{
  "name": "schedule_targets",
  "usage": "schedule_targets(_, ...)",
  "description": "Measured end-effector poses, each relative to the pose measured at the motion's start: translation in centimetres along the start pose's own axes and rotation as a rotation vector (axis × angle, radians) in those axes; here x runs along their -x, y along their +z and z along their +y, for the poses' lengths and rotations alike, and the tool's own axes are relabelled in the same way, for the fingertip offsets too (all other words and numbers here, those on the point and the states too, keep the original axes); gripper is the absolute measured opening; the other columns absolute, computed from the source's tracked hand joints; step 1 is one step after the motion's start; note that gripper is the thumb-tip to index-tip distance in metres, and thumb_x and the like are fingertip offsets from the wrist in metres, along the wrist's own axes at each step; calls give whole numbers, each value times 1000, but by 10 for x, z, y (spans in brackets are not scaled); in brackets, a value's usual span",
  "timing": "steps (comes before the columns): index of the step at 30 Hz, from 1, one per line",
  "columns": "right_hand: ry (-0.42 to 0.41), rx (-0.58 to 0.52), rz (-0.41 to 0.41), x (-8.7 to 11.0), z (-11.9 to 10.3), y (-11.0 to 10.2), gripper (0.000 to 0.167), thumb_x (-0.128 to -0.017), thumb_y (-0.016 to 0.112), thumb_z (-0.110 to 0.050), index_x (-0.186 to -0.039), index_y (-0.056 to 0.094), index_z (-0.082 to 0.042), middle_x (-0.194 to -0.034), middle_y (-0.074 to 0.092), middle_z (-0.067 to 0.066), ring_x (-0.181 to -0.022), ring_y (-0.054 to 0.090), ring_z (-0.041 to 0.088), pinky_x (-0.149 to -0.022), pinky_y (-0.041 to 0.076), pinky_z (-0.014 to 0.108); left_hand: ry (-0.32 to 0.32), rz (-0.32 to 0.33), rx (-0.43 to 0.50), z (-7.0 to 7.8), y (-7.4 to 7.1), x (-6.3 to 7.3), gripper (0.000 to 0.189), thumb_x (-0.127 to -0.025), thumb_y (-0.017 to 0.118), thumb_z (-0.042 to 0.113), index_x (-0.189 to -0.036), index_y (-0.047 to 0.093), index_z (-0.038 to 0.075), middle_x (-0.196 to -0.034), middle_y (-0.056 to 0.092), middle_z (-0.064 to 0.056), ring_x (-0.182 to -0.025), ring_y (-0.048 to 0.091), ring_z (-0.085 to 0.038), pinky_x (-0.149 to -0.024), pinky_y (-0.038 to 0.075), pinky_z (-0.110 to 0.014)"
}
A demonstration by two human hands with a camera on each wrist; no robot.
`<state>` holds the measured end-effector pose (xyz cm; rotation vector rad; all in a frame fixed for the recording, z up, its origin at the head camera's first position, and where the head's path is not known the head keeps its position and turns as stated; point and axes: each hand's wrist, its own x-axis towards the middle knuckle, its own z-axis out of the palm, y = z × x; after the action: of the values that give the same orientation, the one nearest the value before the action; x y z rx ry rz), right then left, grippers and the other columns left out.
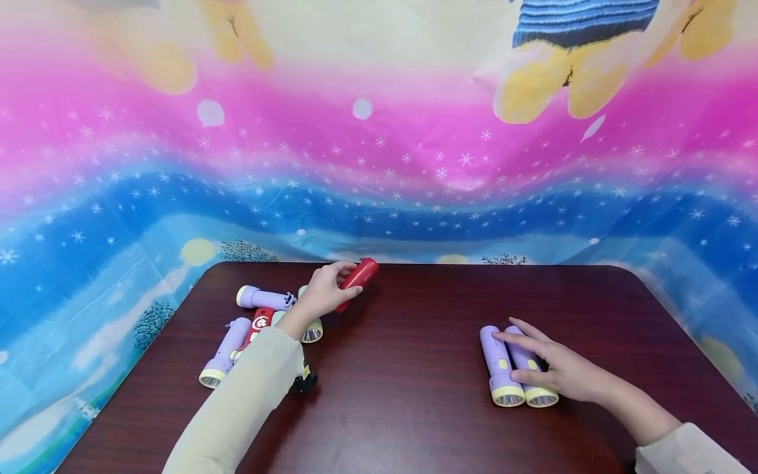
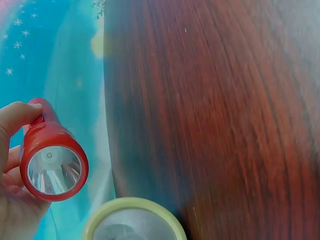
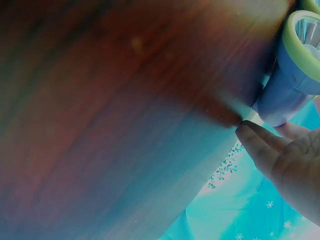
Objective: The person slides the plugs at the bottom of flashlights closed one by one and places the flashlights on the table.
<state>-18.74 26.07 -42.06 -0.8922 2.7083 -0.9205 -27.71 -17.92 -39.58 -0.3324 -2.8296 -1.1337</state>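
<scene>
My left hand (image 1: 320, 294) grips a red flashlight (image 1: 362, 274) near the far edge of the table. In the left wrist view the red flashlight (image 2: 54, 137) faces the camera with its lens, the thumb lying along its top. On the right, two purple flashlights with yellow rims lie side by side, a left one (image 1: 496, 355) and a right one (image 1: 524, 355), lenses toward the near edge. Over them rests my right hand (image 1: 559, 372), fingers extended and loosely spread. In the right wrist view its fingers (image 3: 265, 150) are beside a purple flashlight (image 3: 287, 97).
Left of centre, partly behind the left forearm, lie two purple flashlights (image 1: 269, 300), a red item with a white emblem (image 1: 260, 321), a pale green flashlight (image 1: 312, 331) and a small black item (image 1: 306, 382). A patterned curtain (image 1: 414, 151) hangs behind the dark table (image 1: 403, 395).
</scene>
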Motion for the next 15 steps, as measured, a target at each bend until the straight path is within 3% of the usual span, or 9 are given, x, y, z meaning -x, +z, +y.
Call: schedule_targets(15, -4, -29, -3, -1, 0, 1, 60, -92, 71, -31, -147, 49, -22, -157, 26, 31, -136, 33, 56, -91, 43, 69, 17, 31, 108, 12, 3, 11, 54, -86, 78, 19, -135, 58, 8, -124, 67, -13, -108, 68, -30, -91, 57, -44)
